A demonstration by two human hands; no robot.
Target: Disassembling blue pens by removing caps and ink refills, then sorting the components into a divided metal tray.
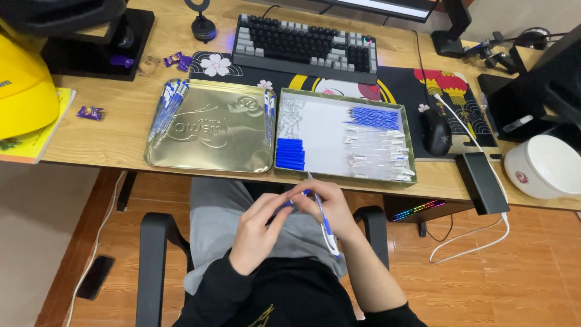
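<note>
Both hands pinched one thin blue-and-white plastic pen (323,219).
Left hand (257,233) and right hand (330,209) met; shallow cardboard box (411,145) held pen parts, gold metal tray (209,130) held pens.

Blue-and-white pen (324,221) held over lap.
Slanted, tip up toward desk edge, white clip end lowest, below the fingers.
</note>
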